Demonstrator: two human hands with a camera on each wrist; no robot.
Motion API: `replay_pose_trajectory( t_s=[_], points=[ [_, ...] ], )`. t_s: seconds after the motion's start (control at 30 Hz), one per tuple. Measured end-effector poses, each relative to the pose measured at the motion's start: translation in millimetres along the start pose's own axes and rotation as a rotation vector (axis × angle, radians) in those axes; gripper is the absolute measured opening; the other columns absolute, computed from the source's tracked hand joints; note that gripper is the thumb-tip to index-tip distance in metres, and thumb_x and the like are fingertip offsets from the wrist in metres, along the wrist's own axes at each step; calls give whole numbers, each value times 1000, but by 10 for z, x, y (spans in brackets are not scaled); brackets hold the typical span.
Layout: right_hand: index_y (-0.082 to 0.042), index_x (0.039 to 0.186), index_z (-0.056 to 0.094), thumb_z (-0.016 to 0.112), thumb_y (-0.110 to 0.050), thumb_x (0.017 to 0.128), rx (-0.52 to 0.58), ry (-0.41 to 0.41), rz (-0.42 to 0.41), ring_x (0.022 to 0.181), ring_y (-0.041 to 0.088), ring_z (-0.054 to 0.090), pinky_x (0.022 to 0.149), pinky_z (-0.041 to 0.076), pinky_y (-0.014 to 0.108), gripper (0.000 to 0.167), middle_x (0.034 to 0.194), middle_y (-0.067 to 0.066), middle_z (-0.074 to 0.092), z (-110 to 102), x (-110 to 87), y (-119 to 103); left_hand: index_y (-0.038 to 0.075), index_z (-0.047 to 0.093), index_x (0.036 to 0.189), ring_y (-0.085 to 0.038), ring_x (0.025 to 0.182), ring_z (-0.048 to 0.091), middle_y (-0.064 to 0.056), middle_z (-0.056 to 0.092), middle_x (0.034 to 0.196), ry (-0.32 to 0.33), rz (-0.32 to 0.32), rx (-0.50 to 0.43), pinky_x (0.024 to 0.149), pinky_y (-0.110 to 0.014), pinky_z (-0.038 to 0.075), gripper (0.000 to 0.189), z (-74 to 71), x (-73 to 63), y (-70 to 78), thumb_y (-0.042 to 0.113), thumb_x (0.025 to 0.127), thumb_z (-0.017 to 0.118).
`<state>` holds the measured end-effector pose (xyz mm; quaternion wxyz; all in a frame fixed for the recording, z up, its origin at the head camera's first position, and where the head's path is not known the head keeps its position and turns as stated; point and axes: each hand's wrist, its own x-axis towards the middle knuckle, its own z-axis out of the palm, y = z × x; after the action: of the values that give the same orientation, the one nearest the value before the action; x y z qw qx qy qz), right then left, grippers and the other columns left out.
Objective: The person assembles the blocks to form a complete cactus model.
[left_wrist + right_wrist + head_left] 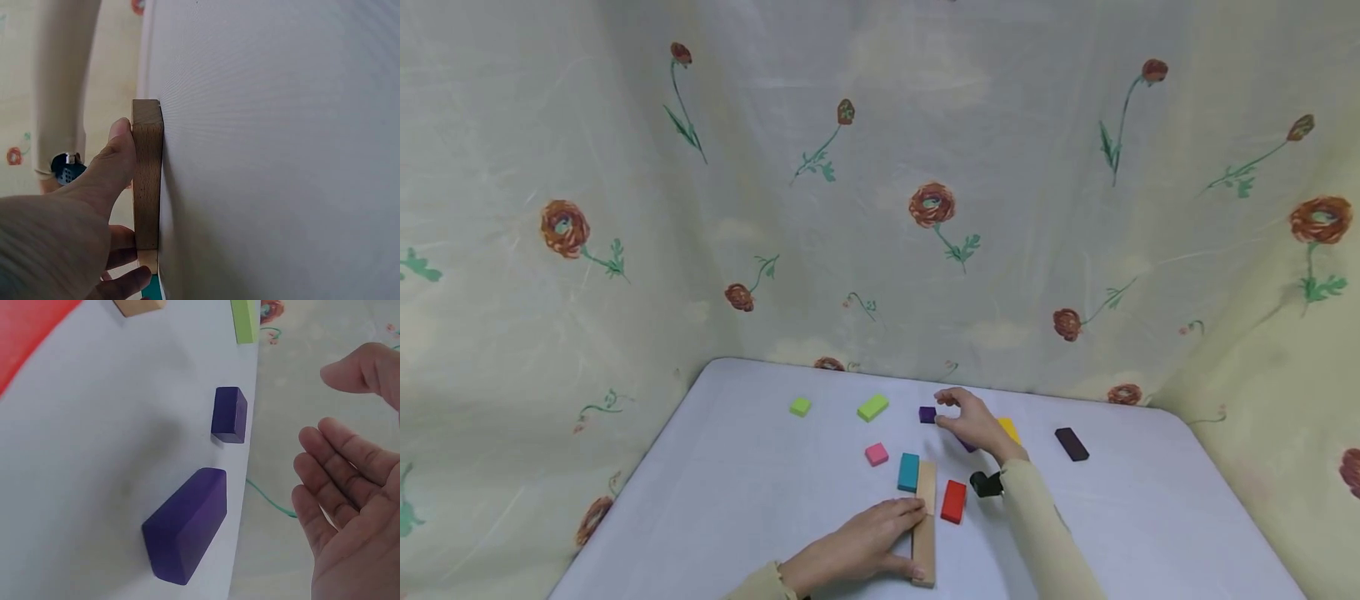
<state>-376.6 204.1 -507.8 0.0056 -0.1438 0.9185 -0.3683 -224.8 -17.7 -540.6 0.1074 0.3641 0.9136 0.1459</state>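
Note:
Two plain wooden blocks lie end to end, a near one [925,550] and a far one [927,477]. Along their left side rests my left hand [867,542], thumb by the near end and fingertips around the joint; the left wrist view shows the thumb touching the near wooden block [147,181]. My right hand [974,423] hovers above the table's far part, fingers spread and holding nothing. Close to its fingertips is a small purple block [927,414]. A longer purple block [187,525], mostly hidden under that hand in the head view, lies nearby.
Beside the wooden blocks are a teal block [908,472] and a red block [954,502]. Farther out lie a pink block [876,454], two green blocks [873,407], a yellow block [1009,429] and a black block [1072,444]. Flowered cloth [880,275] hangs behind the table.

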Motion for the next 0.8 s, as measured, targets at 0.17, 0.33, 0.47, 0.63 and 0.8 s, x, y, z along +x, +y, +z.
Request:
replay_pose_trajectory(
  t_s=[0.17,0.33,0.47,0.63,0.8],
  points=[
    [-5,128,57,67,-19,90,-9,-38,18,121,33,52,106,41,53,42,125,13,60,-5,73,2,18,41,147,-13,138,40,4,38,153,-4,-5,-9,111,-33,40,90,-2,20,-7,72,77,52],
    [-6,128,58,64,-17,92,-16,-77,27,123,33,51,105,42,53,38,128,12,58,43,121,64,19,41,147,-13,138,40,4,38,153,-20,-19,-30,110,-34,41,89,-3,19,5,71,77,55],
    [-6,130,57,61,-14,94,-40,-101,31,125,34,50,106,41,54,38,132,14,56,74,140,74,20,41,147,-13,137,40,5,38,153,-24,-25,-26,110,-33,41,88,-17,11,14,70,76,57],
    [-5,133,56,58,-11,95,-82,-123,36,123,34,51,105,42,53,38,133,17,56,103,144,39,20,40,147,-12,136,41,6,39,152,-23,-25,-18,109,-32,42,88,-30,8,9,68,77,59],
    [-5,130,58,59,-10,95,-121,-136,26,119,31,54,104,43,51,36,130,16,58,158,184,78,19,41,147,-13,136,41,5,39,153,-9,-4,-11,109,-32,41,87,-27,-13,8,69,78,58]
  ],
)
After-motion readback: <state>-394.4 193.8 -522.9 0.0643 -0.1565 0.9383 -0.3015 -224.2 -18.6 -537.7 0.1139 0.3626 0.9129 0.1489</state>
